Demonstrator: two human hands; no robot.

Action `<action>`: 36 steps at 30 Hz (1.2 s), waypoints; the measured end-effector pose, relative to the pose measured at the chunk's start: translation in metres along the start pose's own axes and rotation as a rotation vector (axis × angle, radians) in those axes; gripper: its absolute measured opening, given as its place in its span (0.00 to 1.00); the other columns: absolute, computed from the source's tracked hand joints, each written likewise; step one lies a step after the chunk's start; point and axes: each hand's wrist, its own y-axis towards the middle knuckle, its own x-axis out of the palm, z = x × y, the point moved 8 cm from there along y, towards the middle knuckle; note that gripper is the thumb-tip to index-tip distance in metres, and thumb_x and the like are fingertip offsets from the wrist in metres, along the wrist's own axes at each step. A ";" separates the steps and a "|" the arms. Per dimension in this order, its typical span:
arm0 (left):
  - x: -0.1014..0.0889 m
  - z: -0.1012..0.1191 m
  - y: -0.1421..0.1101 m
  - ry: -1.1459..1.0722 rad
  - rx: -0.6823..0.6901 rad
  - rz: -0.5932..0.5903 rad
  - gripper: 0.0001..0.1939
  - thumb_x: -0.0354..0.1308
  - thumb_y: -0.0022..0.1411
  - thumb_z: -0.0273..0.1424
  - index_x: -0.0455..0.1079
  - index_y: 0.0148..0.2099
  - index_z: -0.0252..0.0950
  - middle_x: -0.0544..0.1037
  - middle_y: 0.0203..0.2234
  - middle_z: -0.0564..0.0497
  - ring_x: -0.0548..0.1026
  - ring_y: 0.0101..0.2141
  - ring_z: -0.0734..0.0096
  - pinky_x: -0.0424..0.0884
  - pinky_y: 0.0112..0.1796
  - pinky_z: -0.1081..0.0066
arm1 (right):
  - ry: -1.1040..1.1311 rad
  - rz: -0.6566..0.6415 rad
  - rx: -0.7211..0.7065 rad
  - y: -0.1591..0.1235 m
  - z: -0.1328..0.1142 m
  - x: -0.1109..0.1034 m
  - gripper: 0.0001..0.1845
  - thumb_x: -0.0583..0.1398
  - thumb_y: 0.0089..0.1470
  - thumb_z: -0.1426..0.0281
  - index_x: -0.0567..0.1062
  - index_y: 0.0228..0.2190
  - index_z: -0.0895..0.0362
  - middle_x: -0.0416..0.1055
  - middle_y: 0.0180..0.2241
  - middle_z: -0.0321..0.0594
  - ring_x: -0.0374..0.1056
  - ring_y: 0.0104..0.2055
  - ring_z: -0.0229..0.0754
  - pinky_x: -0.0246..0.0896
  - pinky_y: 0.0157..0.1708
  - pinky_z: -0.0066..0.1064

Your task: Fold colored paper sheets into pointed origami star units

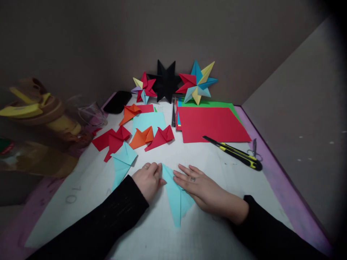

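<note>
A light blue sheet of folded paper lies on the white-covered table between my hands, its narrow point toward me. My left hand has its fingers curled and closed at the paper's upper left edge, by the far corner. Flat across the paper's right side rests my right hand, fingers stretched out and pressing on it. Part of the paper is hidden under that hand. Left of my left hand is another light blue folded piece. Beyond are red folded pieces and orange ones.
A black-and-yellow utility knife lies at right, with small scissors beside it. Behind are stacked red sheets and a black phone. Paper stars lean at the wall. A bottle and a lidded tumbler stand left.
</note>
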 end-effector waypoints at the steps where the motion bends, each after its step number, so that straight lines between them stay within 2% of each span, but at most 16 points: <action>1: -0.002 0.000 0.000 0.005 -0.002 -0.008 0.23 0.52 0.62 0.35 0.63 0.55 0.26 0.71 0.35 0.42 0.70 0.37 0.59 0.70 0.35 0.64 | 0.000 0.000 0.000 0.000 0.000 0.000 0.33 0.48 0.52 0.81 0.55 0.59 0.53 0.53 0.62 0.39 0.37 0.66 0.45 0.44 0.60 0.49; 6: -0.007 -0.001 -0.002 0.024 -0.026 0.026 0.24 0.51 0.62 0.37 0.63 0.54 0.24 0.71 0.34 0.42 0.71 0.37 0.58 0.70 0.35 0.64 | 0.000 -0.007 0.005 0.001 -0.002 -0.002 0.33 0.49 0.52 0.81 0.57 0.59 0.53 0.53 0.62 0.38 0.37 0.66 0.45 0.43 0.61 0.50; 10: -0.005 -0.003 -0.004 0.011 -0.044 0.111 0.22 0.52 0.62 0.41 0.65 0.52 0.30 0.71 0.31 0.45 0.72 0.34 0.62 0.69 0.31 0.67 | 0.023 -0.007 0.028 0.001 -0.002 -0.005 0.30 0.49 0.55 0.77 0.56 0.59 0.53 0.52 0.62 0.40 0.39 0.66 0.45 0.44 0.61 0.48; 13: -0.006 -0.003 -0.004 -0.016 -0.030 0.132 0.19 0.51 0.62 0.41 0.67 0.49 0.33 0.72 0.30 0.47 0.72 0.32 0.63 0.69 0.29 0.68 | 0.057 0.029 0.059 0.002 -0.001 -0.008 0.32 0.50 0.56 0.75 0.50 0.61 0.55 0.50 0.63 0.43 0.41 0.65 0.44 0.45 0.61 0.46; 16: -0.011 0.000 -0.004 -0.014 0.017 0.143 0.16 0.51 0.63 0.39 0.68 0.45 0.32 0.74 0.37 0.43 0.73 0.35 0.62 0.69 0.30 0.69 | 0.088 0.086 0.107 0.002 0.004 -0.012 0.35 0.51 0.56 0.74 0.46 0.62 0.58 0.51 0.62 0.46 0.45 0.64 0.45 0.47 0.61 0.45; 19: -0.016 0.007 -0.006 0.047 0.097 0.199 0.12 0.49 0.64 0.36 0.69 0.41 0.33 0.74 0.45 0.42 0.73 0.35 0.63 0.70 0.30 0.68 | 0.117 0.128 0.164 0.001 0.009 -0.014 0.34 0.52 0.56 0.72 0.48 0.62 0.59 0.53 0.61 0.48 0.48 0.63 0.47 0.50 0.60 0.45; 22: -0.018 0.014 -0.009 0.103 0.139 0.233 0.11 0.47 0.65 0.32 0.69 0.37 0.34 0.75 0.47 0.44 0.74 0.32 0.64 0.70 0.29 0.67 | 0.135 0.136 0.184 0.001 0.011 -0.015 0.33 0.52 0.56 0.71 0.50 0.61 0.60 0.53 0.61 0.49 0.48 0.63 0.47 0.51 0.59 0.45; 31: -0.022 0.017 -0.003 0.127 0.008 0.038 0.11 0.45 0.63 0.25 0.68 0.34 0.33 0.74 0.49 0.43 0.75 0.30 0.63 0.69 0.24 0.68 | 0.182 0.168 0.191 0.000 0.013 -0.017 0.34 0.53 0.56 0.70 0.49 0.62 0.56 0.53 0.61 0.47 0.49 0.62 0.49 0.52 0.58 0.46; 36: -0.021 0.018 0.000 0.091 -0.018 0.018 0.11 0.44 0.63 0.24 0.68 0.34 0.31 0.72 0.51 0.39 0.75 0.32 0.59 0.69 0.24 0.65 | 0.188 0.172 0.189 0.000 0.013 -0.017 0.34 0.53 0.56 0.70 0.49 0.62 0.56 0.54 0.61 0.47 0.50 0.62 0.49 0.53 0.58 0.47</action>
